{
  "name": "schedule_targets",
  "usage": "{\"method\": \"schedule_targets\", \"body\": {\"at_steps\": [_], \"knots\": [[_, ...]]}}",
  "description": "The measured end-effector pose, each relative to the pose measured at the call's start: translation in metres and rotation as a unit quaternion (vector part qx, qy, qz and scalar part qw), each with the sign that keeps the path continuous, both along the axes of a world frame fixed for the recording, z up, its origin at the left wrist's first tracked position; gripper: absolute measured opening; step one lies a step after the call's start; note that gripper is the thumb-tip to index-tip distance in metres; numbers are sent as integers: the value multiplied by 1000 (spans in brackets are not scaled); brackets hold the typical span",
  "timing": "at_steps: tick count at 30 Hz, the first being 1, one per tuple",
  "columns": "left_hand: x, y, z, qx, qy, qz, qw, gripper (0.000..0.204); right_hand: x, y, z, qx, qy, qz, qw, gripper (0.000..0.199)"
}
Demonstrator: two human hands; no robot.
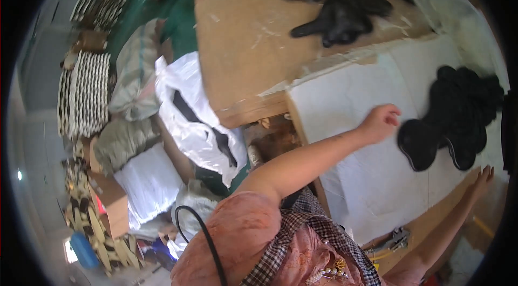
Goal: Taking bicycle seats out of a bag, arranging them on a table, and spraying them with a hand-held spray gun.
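Left hand (pixel 381 122), loosely curled and empty, is extended beside black sole cutouts (pixel 450 119); right hand (pixel 482 177), open, is laid flat on the table (pixel 431 216). Stacked cutouts could be scattered by a hasty grab.

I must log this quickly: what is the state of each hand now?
Left hand: loosely curled on the white sheet beside a black sole piece, holding nothing.
Right hand: open, flat on the table edge, empty.

black shoe soles (pixel 450 119) at three o'clock, white sheet (pixel 350 102) on brown worktop (pixel 243 32), black-and-white striped bundles (pixel 83 94) at nine o'clock, pink sleeve (pixel 237 237), checked cloth (pixel 302 232)
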State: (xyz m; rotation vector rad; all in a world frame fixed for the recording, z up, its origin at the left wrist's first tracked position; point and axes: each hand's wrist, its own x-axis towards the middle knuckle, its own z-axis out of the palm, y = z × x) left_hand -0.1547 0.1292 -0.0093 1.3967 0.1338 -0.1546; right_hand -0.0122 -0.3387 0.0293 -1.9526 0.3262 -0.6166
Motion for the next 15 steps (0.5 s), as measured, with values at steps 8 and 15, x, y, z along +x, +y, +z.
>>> {"method": "schedule_targets", "body": {"at_steps": [8, 15], "knots": [[-218, 338, -102, 30, 69, 637, 767, 22, -213, 476, -29, 121, 183, 480, 849, 19], [-395, 479, -148, 298, 269, 575, 713, 40, -405, 786, -149, -22, 213, 830, 515, 34]]}}
